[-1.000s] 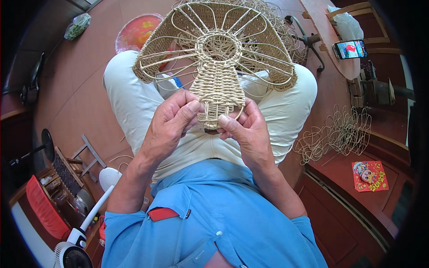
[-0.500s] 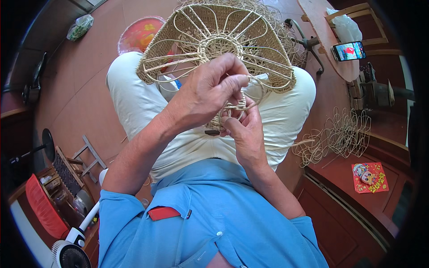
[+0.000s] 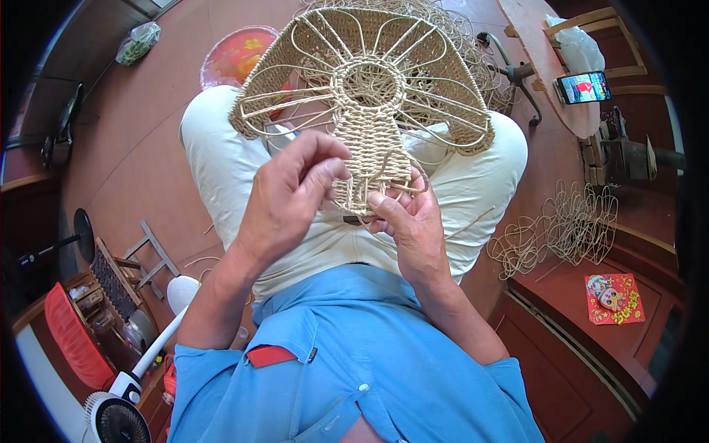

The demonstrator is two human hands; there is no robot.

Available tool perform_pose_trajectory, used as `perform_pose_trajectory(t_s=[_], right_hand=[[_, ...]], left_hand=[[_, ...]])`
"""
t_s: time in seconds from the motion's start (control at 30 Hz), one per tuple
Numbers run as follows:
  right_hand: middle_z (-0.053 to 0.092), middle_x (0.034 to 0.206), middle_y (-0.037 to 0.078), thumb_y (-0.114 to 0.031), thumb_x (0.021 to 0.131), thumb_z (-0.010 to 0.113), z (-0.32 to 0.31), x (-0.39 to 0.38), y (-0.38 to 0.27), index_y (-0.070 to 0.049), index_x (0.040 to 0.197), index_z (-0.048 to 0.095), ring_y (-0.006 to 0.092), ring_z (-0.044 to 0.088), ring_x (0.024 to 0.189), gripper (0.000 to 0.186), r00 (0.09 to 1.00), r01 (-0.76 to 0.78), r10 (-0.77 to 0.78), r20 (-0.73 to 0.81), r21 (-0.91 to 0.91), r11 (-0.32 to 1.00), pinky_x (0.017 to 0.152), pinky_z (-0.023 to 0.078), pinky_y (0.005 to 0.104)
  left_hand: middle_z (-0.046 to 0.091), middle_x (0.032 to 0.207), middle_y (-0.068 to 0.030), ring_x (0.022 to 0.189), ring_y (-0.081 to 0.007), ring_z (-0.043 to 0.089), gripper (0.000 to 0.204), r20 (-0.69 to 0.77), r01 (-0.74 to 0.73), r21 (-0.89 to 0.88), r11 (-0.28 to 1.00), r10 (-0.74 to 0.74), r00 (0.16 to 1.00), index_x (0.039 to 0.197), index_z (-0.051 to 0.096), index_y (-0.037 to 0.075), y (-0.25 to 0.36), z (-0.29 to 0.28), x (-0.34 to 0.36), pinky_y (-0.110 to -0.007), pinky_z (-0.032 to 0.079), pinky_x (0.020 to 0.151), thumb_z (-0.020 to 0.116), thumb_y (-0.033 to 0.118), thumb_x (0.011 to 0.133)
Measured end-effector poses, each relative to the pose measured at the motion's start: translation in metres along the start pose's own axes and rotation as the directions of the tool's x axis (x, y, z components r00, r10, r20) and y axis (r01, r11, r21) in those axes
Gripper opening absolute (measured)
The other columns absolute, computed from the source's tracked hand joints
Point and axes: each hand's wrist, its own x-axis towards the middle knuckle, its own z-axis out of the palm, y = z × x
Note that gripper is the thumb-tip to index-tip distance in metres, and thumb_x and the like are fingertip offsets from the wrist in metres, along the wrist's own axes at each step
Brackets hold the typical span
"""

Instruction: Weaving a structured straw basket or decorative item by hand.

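A woven straw piece [image 3: 369, 129] lies across my lap, with a fan-shaped rim, a round ring at its middle and wire loops spreading outward. Its tightly woven stem points toward me. My right hand [image 3: 415, 225] is closed on the lower end of this stem, thumb in front and fingers behind. A loose strand [image 3: 424, 171] curves beside that hand. Just left of the stem is my left hand [image 3: 284, 199], thumb and forefinger drawn together; whether a thin strand is between them I cannot make out. A small dark piece [image 3: 352, 220] shows under the stem's end.
Tangled straw cord [image 3: 473, 44] lies beyond the woven piece. A wire-like bundle [image 3: 569, 229] rests at the right near a red card [image 3: 614, 298]. A phone [image 3: 583, 87] stands on the table edge. At the lower left are a fan [image 3: 118, 421] and a red basket [image 3: 70, 336].
My left hand has moved down and left, off the stem, uncovering its weave. The loop of strand it held near the ring has been drawn down. My right hand keeps its grip.
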Motion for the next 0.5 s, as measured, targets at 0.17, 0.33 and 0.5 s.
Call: perform_pose_trajectory(t_s=[0.17,0.33,0.5], right_hand=[[0.070,0.117,0.008,-0.018,0.098,0.071,0.000,-0.001,-0.001,-0.001,0.144,0.041,0.0124,0.069,0.094,0.058,0.998,-0.055,0.053,0.026,0.078,0.995,0.074,0.057,0.0270],[0.069,0.121,0.007,-0.019,0.099,0.070,-0.001,-0.001,-0.002,-0.005,0.143,0.043,0.0115,0.068,0.097,0.053,0.996,-0.075,0.070,0.060,0.084,0.994,0.076,0.057,0.0270],[0.067,0.125,0.006,-0.019,0.100,0.069,-0.002,-0.001,-0.004,-0.008,0.144,0.044,0.0114,0.067,0.101,0.051,0.991,-0.105,0.096,0.090,0.110,0.988,0.079,0.056,0.0286]], left_hand=[[0.065,0.092,-0.0096,0.078,-0.0213,0.065,0.014,0.044,-0.339,0.500,0.797,0.368,0.929,0.110,0.066,0.000,-0.008,0.016,-0.011,-0.032,0.053,0.072,0.065,0.000,0.097],[0.061,0.095,-0.0150,0.085,-0.0326,0.066,0.013,0.059,-0.301,0.619,0.725,0.340,0.939,0.107,0.065,0.001,-0.004,0.026,-0.015,-0.041,0.053,0.073,0.068,0.003,0.095],[0.059,0.099,-0.0157,0.086,-0.0349,0.065,0.016,0.084,-0.270,0.754,0.599,0.320,0.944,0.110,0.061,0.003,0.005,0.033,-0.019,-0.045,0.052,0.075,0.067,0.005,0.094]])
